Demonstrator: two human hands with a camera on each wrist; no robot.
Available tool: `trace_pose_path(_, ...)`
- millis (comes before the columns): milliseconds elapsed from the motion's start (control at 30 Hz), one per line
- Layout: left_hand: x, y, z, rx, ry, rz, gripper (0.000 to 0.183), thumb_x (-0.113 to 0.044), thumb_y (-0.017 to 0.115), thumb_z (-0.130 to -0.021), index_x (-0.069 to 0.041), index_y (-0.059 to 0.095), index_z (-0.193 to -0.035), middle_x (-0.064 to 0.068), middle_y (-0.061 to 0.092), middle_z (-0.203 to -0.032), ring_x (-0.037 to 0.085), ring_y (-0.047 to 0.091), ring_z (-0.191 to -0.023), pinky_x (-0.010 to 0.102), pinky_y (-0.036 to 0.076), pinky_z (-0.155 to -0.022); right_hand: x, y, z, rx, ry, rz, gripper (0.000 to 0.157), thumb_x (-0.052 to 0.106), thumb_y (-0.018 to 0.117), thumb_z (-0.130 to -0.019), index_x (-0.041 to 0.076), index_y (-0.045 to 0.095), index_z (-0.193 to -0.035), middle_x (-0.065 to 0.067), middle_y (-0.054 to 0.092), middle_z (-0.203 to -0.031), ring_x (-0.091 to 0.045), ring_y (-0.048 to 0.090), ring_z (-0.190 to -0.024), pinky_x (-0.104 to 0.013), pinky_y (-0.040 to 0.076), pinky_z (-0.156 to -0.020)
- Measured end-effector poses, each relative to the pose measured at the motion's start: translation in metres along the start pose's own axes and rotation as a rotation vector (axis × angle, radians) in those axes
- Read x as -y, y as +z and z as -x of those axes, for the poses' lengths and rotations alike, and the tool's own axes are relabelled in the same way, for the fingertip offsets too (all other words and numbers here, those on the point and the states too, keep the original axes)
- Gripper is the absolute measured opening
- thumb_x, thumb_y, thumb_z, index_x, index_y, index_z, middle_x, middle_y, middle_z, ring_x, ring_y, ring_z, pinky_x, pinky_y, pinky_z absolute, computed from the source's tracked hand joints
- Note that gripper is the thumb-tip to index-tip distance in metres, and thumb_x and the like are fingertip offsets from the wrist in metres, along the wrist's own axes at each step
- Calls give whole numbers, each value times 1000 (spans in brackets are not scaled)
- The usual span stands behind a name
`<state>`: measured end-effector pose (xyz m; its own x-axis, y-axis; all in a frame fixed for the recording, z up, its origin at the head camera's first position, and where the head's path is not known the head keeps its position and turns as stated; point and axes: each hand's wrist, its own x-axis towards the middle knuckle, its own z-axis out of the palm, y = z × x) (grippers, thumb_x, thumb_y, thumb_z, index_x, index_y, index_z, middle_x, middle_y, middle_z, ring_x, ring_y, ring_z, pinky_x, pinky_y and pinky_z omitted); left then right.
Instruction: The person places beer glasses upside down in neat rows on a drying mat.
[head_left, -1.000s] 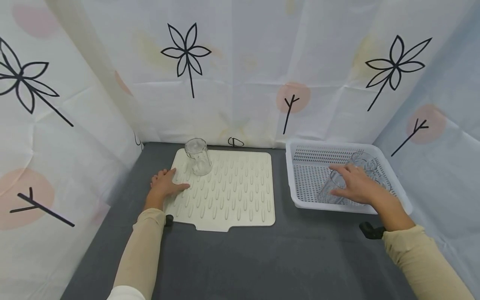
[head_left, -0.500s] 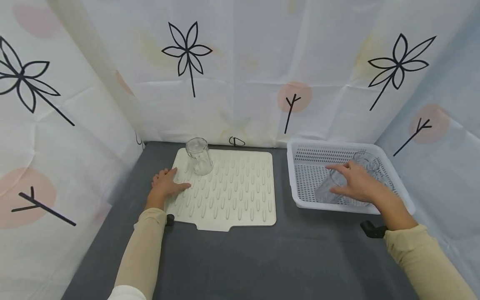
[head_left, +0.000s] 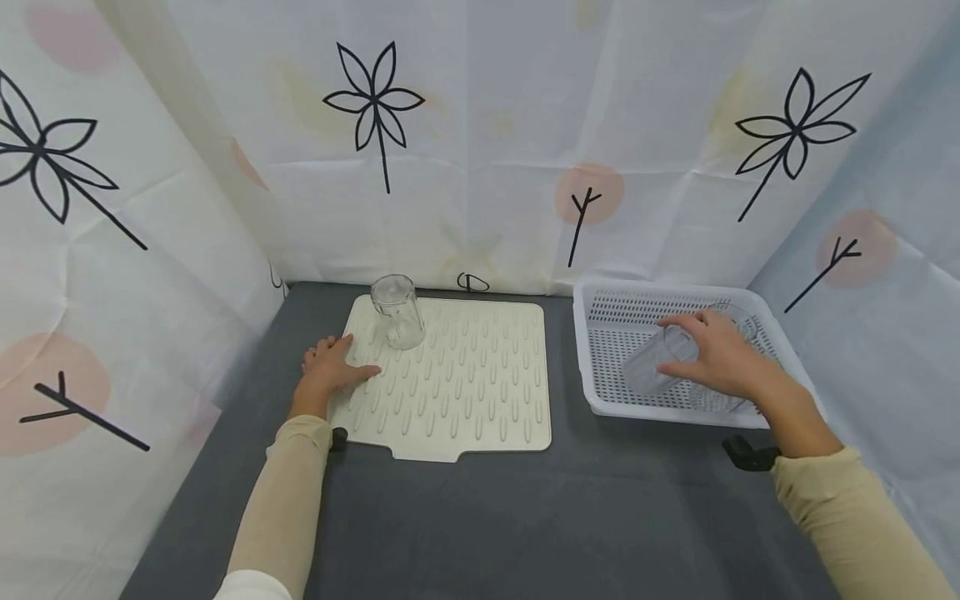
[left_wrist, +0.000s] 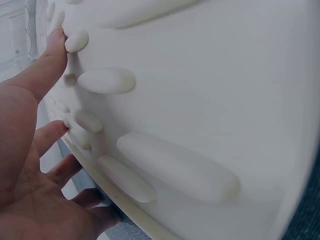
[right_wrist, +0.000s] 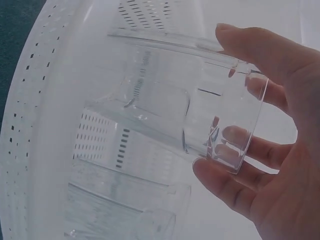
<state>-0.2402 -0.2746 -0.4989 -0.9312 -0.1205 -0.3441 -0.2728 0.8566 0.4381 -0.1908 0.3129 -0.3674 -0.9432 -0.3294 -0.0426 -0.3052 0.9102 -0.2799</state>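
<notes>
In the head view my right hand (head_left: 720,358) reaches into the white basket (head_left: 583,354) and grips a clear drinking glass (head_left: 647,368). The glass leans at a slant, with thumb and fingers round its upper end in the right wrist view. Other clear glasses (right_wrist: 120,210) lie beside it in the basket, partly hidden by the hand. My left hand (head_left: 330,368) rests on the left edge of a cream ridged drying mat (head_left: 465,375). Its thumb lies on the ridges and its other fingers spread over the border. Just beyond that hand, another clear glass (head_left: 401,312) stands on the mat.
Mat and basket sit side by side on a dark grey tabletop (head_left: 510,533), with a strip of tabletop between them. A white cloth (head_left: 495,150) with flower drawings hangs close behind, and similar cloth closes off both sides.
My right hand has closed round the glass in the basket, and that glass has shifted slightly up and left. The left hand and the glass on the mat have stayed put.
</notes>
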Motion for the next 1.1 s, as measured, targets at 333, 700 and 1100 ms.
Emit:
trace_pose_path(333, 2, 0, 0, -11, 1, -3, 104, -55, 71, -90, -7, 15, -164, 33, 7, -165, 58, 6, -150, 72, 9, -123, 8, -8, 3, -87, 11, -64, 66, 33, 79, -90, 6, 51, -144, -31, 48, -130, -48, 50, -114, -64, 49, -85)
trace_pose_path(700, 3, 3, 0, -6, 6, 14, 105, -56, 71, -90, -8, 14, -164, 33, 6, -166, 58, 4, -150, 73, 9, -122, 13, -15, 3, -229, 17, -202, 65, 28, 78, -92, 4, 48, -145, -30, 43, -136, -51, 51, -118, -59, 55, -80)
trace_pose_path(1100, 0, 2, 1, -19, -3, 11, 103, -54, 71, -91, -8, 16, -164, 32, 7, -166, 57, 5, -150, 71, 10, -123, 18, -6, -5, -380, 30, -408, 70, 21, 78, -92, 7, 44, -152, -27, 44, -144, -48, 49, -127, -7, 42, -80)
